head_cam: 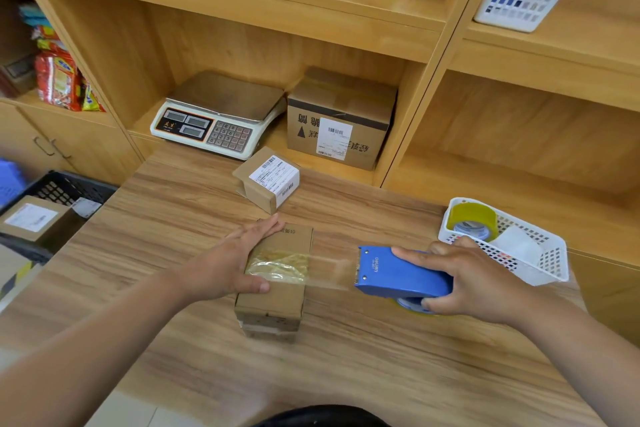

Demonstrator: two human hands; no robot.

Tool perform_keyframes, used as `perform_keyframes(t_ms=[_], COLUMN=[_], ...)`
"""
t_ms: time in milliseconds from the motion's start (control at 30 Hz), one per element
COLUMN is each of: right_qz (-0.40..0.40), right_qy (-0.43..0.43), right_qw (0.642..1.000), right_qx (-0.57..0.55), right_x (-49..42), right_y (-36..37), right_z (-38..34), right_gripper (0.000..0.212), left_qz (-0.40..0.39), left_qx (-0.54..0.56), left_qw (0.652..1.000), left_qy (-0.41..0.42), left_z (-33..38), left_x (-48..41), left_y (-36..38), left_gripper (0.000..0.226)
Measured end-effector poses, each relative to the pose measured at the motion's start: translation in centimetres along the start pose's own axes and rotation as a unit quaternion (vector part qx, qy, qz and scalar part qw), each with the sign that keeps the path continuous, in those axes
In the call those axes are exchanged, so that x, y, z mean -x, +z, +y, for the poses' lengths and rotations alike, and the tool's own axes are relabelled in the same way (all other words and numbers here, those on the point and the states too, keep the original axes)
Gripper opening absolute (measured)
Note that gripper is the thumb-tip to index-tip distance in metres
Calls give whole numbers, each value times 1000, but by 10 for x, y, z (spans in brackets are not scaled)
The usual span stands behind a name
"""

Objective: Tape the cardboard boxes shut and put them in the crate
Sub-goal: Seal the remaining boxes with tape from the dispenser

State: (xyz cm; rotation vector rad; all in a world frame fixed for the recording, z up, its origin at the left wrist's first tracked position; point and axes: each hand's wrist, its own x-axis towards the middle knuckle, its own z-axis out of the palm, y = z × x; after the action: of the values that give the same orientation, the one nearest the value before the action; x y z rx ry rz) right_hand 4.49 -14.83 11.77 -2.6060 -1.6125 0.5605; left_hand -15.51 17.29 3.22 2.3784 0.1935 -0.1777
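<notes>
1. A small cardboard box (277, 291) is seen lying in the middle of the wooden counter (346, 357), with one end turned toward the camera.
2. The left hand (235, 263) is laid flat on the left part of the box top, fingers straight and spread, with the thumb resting along the tape edge.
3. A blue tape dispenser (398, 274) is gripped by the right hand (474, 284), fingers curled round its body, just to the right of the box.
4. A strip of clear tape (329, 270) is stretched from the dispenser's toothed edge onto the box top, where it is wrinkled under the left hand.
5. A second, labelled box (266, 180) is set farther back on the counter, apart from the first.
6. A black crate (65, 187) is placed beyond the counter's left edge; a labelled parcel (31, 218) is held inside it.
7. A white basket (540, 263) is found at the right of the counter, with a roll of yellowish tape (474, 220) in it.
8. In the shelf behind, a weighing scale (221, 114) and a larger box (339, 118) are kept side by side.
</notes>
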Motion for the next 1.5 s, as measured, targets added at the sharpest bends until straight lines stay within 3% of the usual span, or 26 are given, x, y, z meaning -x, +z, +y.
perform_keyframes(t_ms=[233, 367, 467, 567, 700, 767, 900, 1033, 1200, 1300, 1500], right_qz=[34, 52, 46, 47, 53, 60, 31, 10, 85, 83, 79], right_qy=[-18, -25, -17, -23, -14, -10, 21, 18, -37, -68, -5], right_qw=[999, 998, 999, 999, 998, 998, 999, 1000, 978, 973, 975], right_qx=[16, 6, -4, -9, -9, -8, -28, 20, 189, 204, 207], right_x=[-4, -8, -8, -7, -1, 3, 9, 6, 1, -6, -7], right_y=[14, 24, 27, 28, 29, 30, 27, 23, 21, 31, 25], right_z=[5, 7, 8, 8, 15, 16, 12, 0, -17, -24, -50], right_gripper=[69, 68, 70, 70, 71, 75, 80, 78, 74, 70, 66], left_qz=[15, 25, 89, 113, 164, 195, 207, 208, 231, 244, 276], left_qx=[-59, -228, -333, -300, -219, -202, -173, -150, -157, -187, -249], left_qw=[998, 969, 937, 947, 961, 958, 961, 965, 958, 950, 923], left_qy=[-23, -88, -62, -26, 23, 51, 64, 56, 63, 60, 99], left_z=[27, 73, 102, 112, 96, 89, 86, 84, 81, 80, 82], left_x=[3, -4, -25, -45, -55, -54, -49, -46, -46, -45, -47], left_y=[-9, -17, 1, 33, 65, 69, 66, 62, 66, 69, 72], left_gripper=[107, 94, 68, 43, 31, 31, 58, 29, 19, 15, 17])
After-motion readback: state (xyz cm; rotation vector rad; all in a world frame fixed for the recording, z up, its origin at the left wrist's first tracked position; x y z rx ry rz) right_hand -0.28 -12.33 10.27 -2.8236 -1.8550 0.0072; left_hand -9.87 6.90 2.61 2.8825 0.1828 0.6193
